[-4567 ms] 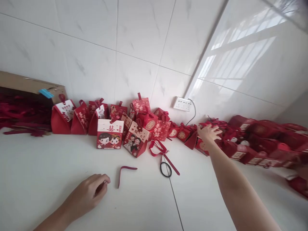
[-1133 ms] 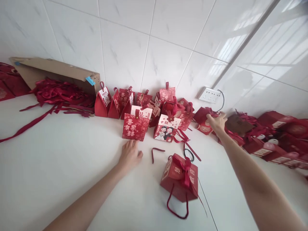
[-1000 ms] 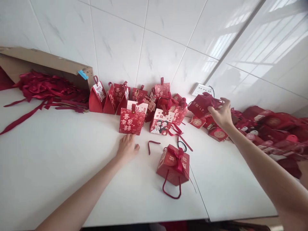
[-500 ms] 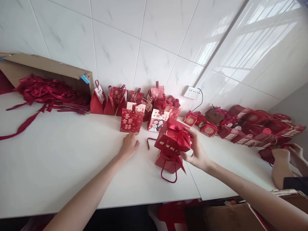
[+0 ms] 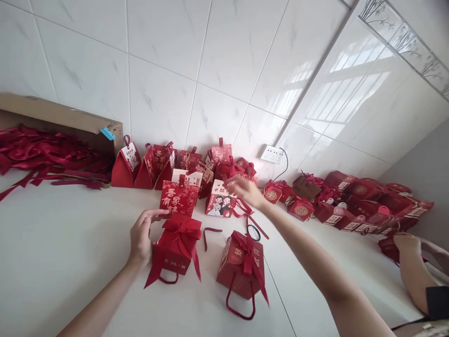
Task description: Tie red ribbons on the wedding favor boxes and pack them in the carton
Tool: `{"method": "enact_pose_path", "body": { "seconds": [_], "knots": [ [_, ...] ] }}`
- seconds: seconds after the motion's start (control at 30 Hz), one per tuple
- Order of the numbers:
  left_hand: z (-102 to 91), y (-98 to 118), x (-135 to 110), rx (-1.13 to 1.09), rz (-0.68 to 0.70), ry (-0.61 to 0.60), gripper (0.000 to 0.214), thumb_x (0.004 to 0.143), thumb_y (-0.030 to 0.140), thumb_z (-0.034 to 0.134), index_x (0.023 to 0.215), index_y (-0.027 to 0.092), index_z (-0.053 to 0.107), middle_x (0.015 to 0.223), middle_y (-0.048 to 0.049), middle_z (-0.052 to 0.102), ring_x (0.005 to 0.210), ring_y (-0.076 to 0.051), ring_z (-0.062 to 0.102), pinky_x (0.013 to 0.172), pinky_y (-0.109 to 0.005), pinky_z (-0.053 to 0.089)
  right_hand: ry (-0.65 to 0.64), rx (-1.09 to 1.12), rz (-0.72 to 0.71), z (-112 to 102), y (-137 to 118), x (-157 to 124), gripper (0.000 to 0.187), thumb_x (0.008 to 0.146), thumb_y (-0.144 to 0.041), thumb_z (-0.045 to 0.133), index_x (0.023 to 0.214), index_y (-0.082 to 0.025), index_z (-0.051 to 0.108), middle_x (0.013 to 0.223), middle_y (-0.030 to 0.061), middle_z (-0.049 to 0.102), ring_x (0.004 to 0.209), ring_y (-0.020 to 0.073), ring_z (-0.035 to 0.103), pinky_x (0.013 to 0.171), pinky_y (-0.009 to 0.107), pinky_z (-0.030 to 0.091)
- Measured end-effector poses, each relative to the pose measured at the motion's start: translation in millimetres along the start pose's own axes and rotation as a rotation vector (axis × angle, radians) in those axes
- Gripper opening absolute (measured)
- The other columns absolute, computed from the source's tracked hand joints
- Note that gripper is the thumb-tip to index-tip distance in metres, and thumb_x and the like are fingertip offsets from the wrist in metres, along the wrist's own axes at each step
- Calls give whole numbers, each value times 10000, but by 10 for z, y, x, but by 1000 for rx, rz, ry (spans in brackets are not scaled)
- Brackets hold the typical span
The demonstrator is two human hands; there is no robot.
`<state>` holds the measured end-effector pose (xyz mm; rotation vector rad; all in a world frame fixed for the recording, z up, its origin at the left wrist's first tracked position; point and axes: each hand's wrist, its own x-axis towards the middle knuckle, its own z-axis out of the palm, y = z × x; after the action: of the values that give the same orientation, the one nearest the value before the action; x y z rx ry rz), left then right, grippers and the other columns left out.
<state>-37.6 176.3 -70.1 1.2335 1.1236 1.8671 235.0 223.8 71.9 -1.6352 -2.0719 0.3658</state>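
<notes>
My left hand (image 5: pixel 143 237) is at the left side of a red gift box (image 5: pixel 177 243) with a ribbon bow on top. Its index finger stretches over the box's back edge, and the thumb is hidden. My right hand (image 5: pixel 245 191) reaches to the top of a white and red gift box (image 5: pixel 220 202) printed with a cartoon couple. Its fingers are extended, slightly blurred, and seem to touch that box's top. A second bow-tied box (image 5: pixel 242 267) stands nearer me with its rope handle forward. A red box with pale lettering (image 5: pixel 178 199) stands behind the left bow-tied box.
A short dark ribbon (image 5: pixel 211 230) and a black ring (image 5: pixel 253 232) lie on the table. At left, a cardboard box (image 5: pixel 59 112) holds loose red ribbons (image 5: pixel 52 150). More red boxes (image 5: pixel 368 201) are piled at right, near another person's hand (image 5: pixel 407 243). A power strip (image 5: pixel 271 153) is against the wall.
The bow-tied box my right hand held above the other one now stands at left beside my left hand. My left hand moved left and nearer; my right hand let go and moved away to the couple-printed box.
</notes>
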Motion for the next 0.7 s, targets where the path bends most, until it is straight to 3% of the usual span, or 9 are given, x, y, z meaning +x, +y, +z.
{"method": "enact_pose_path", "body": {
  "seconds": [0.1, 0.2, 0.27, 0.4, 0.53, 0.7],
  "knots": [
    [55, -33, 5, -27, -139, -47, 411, 791, 557, 460, 857, 182, 614, 850, -67, 666, 809, -206, 617, 700, -303, 476, 304, -69, 283, -213, 609, 329, 383, 917, -339, 365, 1163, -112, 551, 1127, 182, 590, 999, 261, 592, 804, 396, 504],
    [76, -19, 14, 1, -195, -53, 434, 781, 580, 463, 858, 177, 606, 808, -64, 645, 718, -186, 604, 610, -283, 473, 515, -159, 566, -169, 1235, 426, 495, 844, -307, 479, 1253, -29, 444, 1314, 304, 367, 1230, 405, 389, 933, 541, 377],
    [75, 4, 15, 57, -219, -47, 449, 777, 594, 459, 838, 174, 606, 760, -54, 627, 641, -167, 581, 565, -274, 466, 578, -197, 703, -96, 1574, 465, 584, 812, -335, 530, 1310, -67, 383, 1395, 289, 238, 1280, 451, 295, 972, 593, 295],
    [65, 16, 17, 137, -267, -16, 470, 764, 613, 460, 818, 174, 617, 733, -49, 613, 625, -164, 575, 549, -265, 472, 525, -212, 823, -67, 2022, 666, 524, 832, -482, 491, 1282, -219, 434, 1422, 203, 236, 1251, 428, 356, 943, 566, 329],
    [59, -4, 37, 185, -271, 5, 447, 746, 596, 481, 804, 177, 625, 729, -47, 613, 675, -174, 584, 554, -250, 469, 460, -212, 938, -105, 2199, 798, 532, 852, -503, 447, 1282, -191, 419, 1333, 244, 333, 1201, 415, 430, 875, 532, 396],
    [79, -8, 45, 209, -253, -17, 419, 734, 580, 514, 779, 180, 631, 714, -42, 620, 615, -172, 575, 498, -250, 457, 436, -213, 1003, -83, 2195, 710, 705, 818, -509, 504, 1371, -134, 282, 1313, 283, 342, 1174, 402, 475, 867, 503, 423]
  ]
}}
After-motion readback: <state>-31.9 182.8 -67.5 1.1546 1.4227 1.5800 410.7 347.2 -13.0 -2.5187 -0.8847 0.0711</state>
